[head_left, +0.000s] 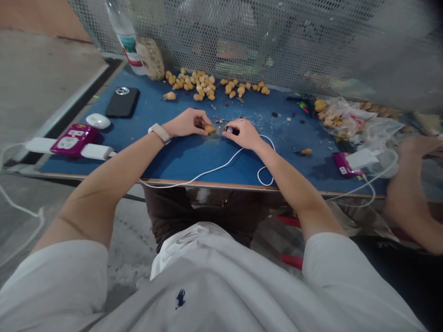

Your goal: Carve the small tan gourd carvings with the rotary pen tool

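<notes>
My left hand pinches a small tan nut-like lump between thumb and fingertips, just above the blue tabletop. My right hand grips a small black-and-purple tool, partly hidden by its fingers, with its tip close to the lump. A white cable loops beside my right wrist. Similar lumps lie in a scattered heap at the far edge of the table, and a lone one lies to the right. Crumbs and dark specks surround my hands.
A black phone, a white oval device and a magenta power strip sit at the left. A plastic bag of lumps lies at the right, near another person's arm. Perforated metal mesh stands behind the table.
</notes>
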Demonstrator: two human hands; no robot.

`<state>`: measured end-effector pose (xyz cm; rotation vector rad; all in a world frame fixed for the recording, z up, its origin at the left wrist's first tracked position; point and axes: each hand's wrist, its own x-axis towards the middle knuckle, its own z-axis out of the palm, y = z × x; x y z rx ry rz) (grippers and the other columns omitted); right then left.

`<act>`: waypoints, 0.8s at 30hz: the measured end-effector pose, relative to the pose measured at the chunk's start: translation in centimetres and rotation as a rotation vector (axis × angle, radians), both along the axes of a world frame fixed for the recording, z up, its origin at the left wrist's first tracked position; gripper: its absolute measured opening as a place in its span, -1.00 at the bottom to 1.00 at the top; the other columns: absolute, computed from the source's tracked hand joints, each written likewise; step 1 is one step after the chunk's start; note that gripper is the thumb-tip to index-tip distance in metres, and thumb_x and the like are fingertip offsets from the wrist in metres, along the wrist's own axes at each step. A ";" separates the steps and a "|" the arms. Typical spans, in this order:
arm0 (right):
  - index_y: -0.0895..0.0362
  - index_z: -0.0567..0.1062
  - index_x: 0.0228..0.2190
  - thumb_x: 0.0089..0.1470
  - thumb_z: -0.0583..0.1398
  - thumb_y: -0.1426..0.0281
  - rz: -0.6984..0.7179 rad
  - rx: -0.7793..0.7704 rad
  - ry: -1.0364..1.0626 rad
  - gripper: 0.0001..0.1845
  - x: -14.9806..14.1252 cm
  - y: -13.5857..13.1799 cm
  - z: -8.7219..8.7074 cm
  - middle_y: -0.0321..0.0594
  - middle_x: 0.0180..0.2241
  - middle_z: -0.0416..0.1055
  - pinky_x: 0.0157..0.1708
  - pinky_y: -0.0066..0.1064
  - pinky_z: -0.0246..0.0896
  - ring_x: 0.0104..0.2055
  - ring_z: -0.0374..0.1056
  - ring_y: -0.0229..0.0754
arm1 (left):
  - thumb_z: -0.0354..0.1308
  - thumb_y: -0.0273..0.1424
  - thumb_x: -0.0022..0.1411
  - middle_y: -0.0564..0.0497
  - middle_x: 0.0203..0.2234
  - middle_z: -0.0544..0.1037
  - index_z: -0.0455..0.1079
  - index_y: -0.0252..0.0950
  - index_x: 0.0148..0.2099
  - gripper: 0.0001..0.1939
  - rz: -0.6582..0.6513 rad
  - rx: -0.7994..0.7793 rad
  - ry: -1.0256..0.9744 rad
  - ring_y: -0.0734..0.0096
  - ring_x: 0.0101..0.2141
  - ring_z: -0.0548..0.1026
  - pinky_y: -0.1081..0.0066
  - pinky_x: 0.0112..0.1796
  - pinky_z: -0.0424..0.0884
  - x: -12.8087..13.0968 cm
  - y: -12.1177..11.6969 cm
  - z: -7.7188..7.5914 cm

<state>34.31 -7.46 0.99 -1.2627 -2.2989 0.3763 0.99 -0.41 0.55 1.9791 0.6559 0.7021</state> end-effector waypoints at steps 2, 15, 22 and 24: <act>0.00 0.92 0.13 0.59 0.32 -0.28 -0.004 -0.004 0.003 -0.33 0.0 -0.1 0.0 0.06 0.12 0.87 0.29 0.18 0.52 0.17 0.69 0.37 | 0.92 -0.10 0.10 -0.19 -0.01 0.90 0.78 -0.27 -0.02 -0.42 0.001 0.000 -0.009 -0.01 0.03 0.87 -0.15 0.32 0.80 0.0 0.1 -0.1; -0.04 0.93 0.18 0.56 0.33 -0.35 0.006 -0.023 0.014 -0.26 0.1 0.1 -0.1 0.08 0.14 0.87 0.32 0.31 0.51 0.21 0.68 0.47 | 0.90 -0.11 0.16 -0.23 0.06 0.89 0.76 -0.27 0.02 -0.43 0.002 0.025 0.026 -0.08 0.14 0.86 -0.20 0.41 0.75 -0.2 0.4 -0.4; -0.03 0.92 0.16 0.56 0.32 -0.37 -0.008 -0.029 0.006 -0.25 -0.1 -0.2 0.1 0.09 0.14 0.86 0.31 0.29 0.53 0.20 0.68 0.46 | 0.90 -0.12 0.11 -0.23 0.08 0.87 0.74 -0.27 -0.01 -0.42 0.018 0.015 0.021 -0.13 0.14 0.85 -0.23 0.38 0.76 -0.1 0.2 -0.2; -0.04 0.92 0.18 0.56 0.31 -0.39 -0.004 -0.031 0.012 -0.23 -0.1 -0.3 0.2 0.08 0.13 0.86 0.31 0.30 0.53 0.19 0.68 0.46 | 0.89 -0.11 0.12 -0.20 0.08 0.87 0.73 -0.26 -0.01 -0.43 0.011 0.013 0.031 -0.10 0.14 0.84 -0.20 0.38 0.75 -0.1 0.1 -0.1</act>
